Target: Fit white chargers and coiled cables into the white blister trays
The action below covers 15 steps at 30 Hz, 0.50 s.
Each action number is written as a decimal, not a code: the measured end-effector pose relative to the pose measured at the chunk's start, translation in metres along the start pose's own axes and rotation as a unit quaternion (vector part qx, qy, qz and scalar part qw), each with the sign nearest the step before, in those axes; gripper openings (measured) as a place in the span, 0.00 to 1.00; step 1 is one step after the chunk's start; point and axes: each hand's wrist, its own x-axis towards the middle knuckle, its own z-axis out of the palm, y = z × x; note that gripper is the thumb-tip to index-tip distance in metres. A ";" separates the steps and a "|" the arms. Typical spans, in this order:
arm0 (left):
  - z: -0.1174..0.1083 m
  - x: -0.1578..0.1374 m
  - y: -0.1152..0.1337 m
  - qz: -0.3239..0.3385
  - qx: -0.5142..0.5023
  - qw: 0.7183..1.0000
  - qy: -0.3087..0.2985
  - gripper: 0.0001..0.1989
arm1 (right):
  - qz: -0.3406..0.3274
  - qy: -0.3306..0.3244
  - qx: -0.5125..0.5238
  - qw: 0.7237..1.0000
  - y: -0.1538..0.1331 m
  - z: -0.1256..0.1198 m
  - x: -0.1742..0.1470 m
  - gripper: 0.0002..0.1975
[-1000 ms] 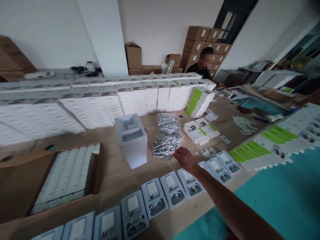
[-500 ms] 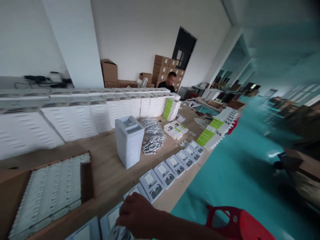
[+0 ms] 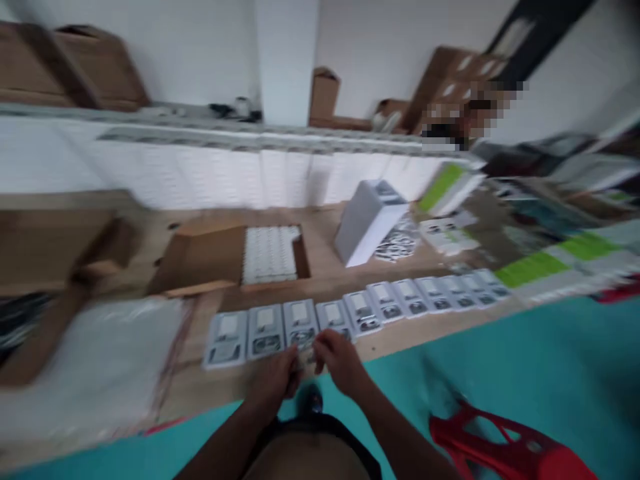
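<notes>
My left hand [image 3: 285,373] and my right hand [image 3: 336,357] are close together at the table's front edge, fingers closed on a small greyish bundle [image 3: 307,357] between them. Blur hides its exact kind; it resembles the coiled cables in the trays. Just beyond them runs a row of several pale trays, each with a white rectangular device in its upper part. A tray [image 3: 300,312] stands straight behind my hands, and another tray [image 3: 330,312] is partly covered by my right hand. Dark grey coiled cables show in the lower part of many trays.
An open carton [image 3: 205,257] holds rows of white pieces. A tall stack of trays [image 3: 367,220] leans beside bagged cables [image 3: 397,240]. White boxes [image 3: 220,173] line the back. Plastic sheeting [image 3: 115,353] lies left, a red stool [image 3: 500,440] stands right. A person [image 3: 450,130] is at the back.
My view has swung left and down. My right hand has left the trays and come to the table edge, where my left hand has joined it around the greyish bundle.
</notes>
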 end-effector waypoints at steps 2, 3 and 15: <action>0.013 -0.005 0.000 -0.110 -0.136 0.985 -0.005 0.27 | -0.004 -0.006 0.067 0.998 0.001 0.000 -0.004 0.09; 0.018 -0.008 0.000 -0.146 -0.201 0.969 -0.004 0.25 | -0.004 -0.012 0.086 0.996 0.004 0.001 -0.008 0.10; 0.040 -0.057 -0.011 -0.203 -0.384 0.901 0.026 0.23 | -0.091 -0.009 -0.039 0.995 0.053 0.018 -0.054 0.11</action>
